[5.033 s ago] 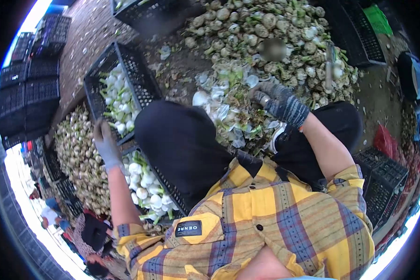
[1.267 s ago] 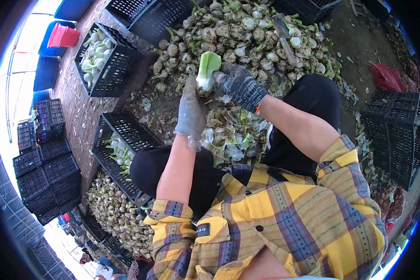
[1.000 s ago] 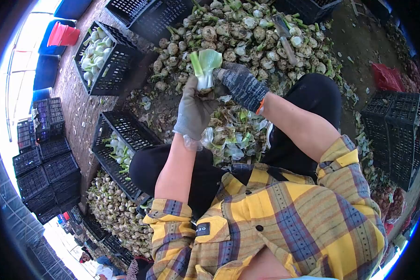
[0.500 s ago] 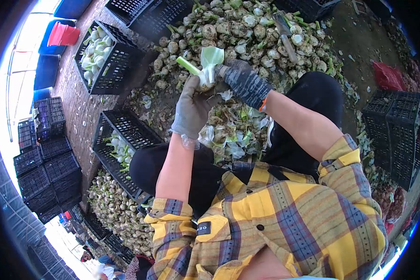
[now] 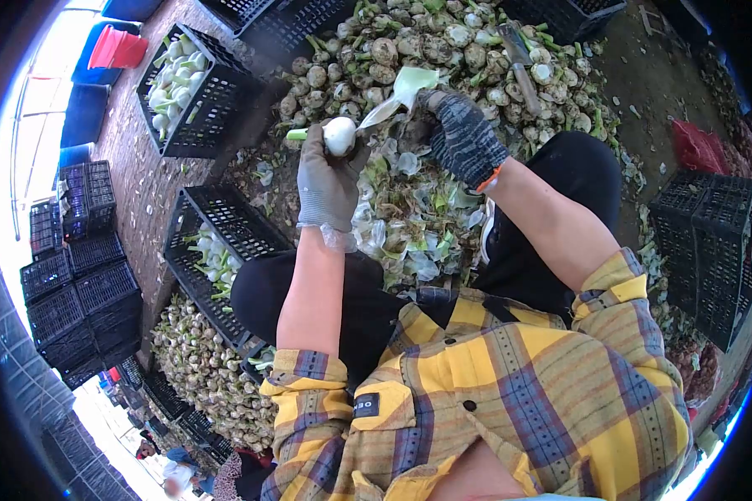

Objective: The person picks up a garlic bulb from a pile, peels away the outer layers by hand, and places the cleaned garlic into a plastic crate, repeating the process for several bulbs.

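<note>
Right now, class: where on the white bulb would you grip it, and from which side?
Grip the bulb round its white body from below, as the left hand does. That leaves free the stalk to its left and the loose leaf held by the right hand.

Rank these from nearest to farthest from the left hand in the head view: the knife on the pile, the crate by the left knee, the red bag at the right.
From the left hand, which holds a white bulb:
1. Crate, just to its left, by the knee.
2. Knife, up and right on the pile.
3. Red bag, far right on the ground.
</note>
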